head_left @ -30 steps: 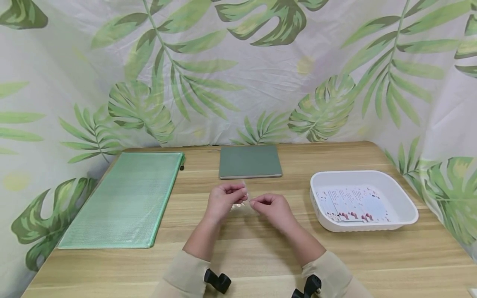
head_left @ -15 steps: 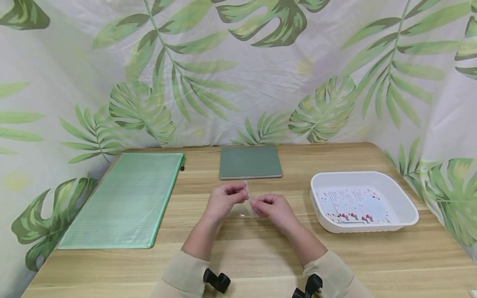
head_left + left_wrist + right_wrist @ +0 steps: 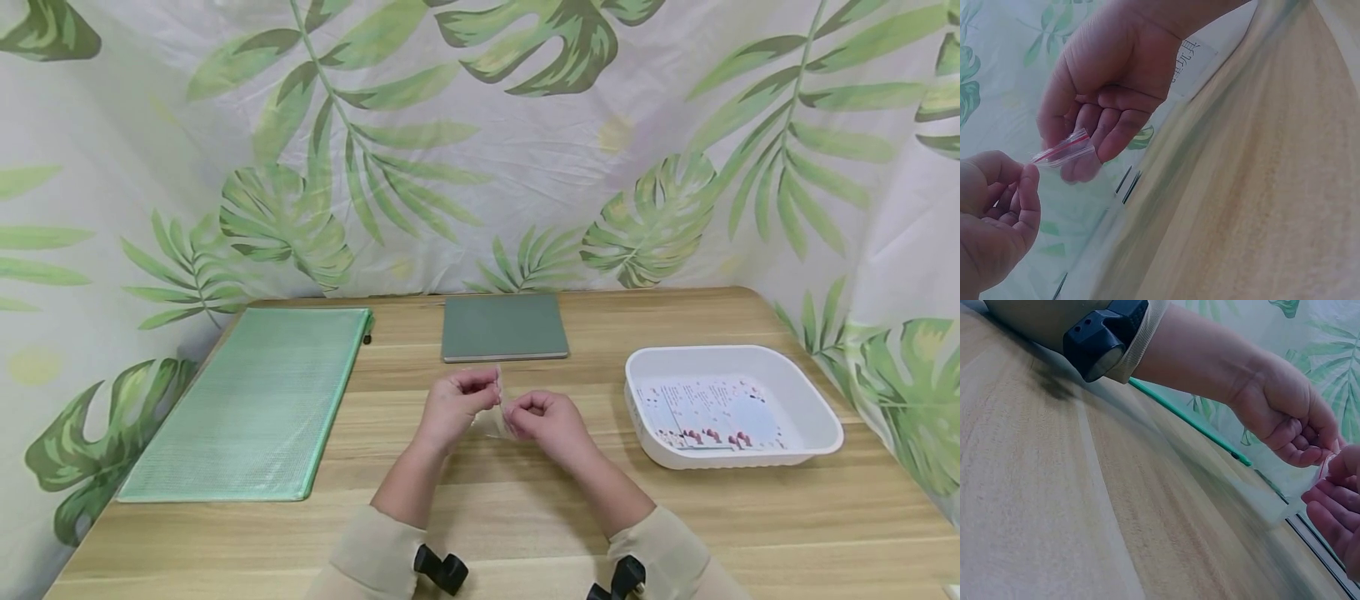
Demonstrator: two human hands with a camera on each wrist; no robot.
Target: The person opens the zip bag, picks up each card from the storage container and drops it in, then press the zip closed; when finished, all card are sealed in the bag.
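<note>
A small clear zip-lock bag [image 3: 1072,150] with a red line along its seal is stretched between the two hands above the table. My left hand [image 3: 447,407] pinches one end of the seal between thumb and finger. At the other end my right hand [image 3: 553,425] pinches the bag, with its remaining fingers curled below. In the head view the bag [image 3: 489,423] is hardly visible against the wood. From the right wrist, the left hand [image 3: 1291,419] meets the right hand [image 3: 1338,509] at the red seal. Whether the bag holds anything, I cannot tell.
A green mesh zip pouch [image 3: 247,404] lies flat at the left of the wooden table [image 3: 525,517]. Behind the hands is a dark green notebook [image 3: 504,327]. To the right stands a white plastic basket [image 3: 806,400] with printed cards [image 3: 708,412] in it.
Both hands stay nearly in place, still pinching the bag. The left hand has shifted slightly to the right, and the clear film between the hands has changed its angle.
</note>
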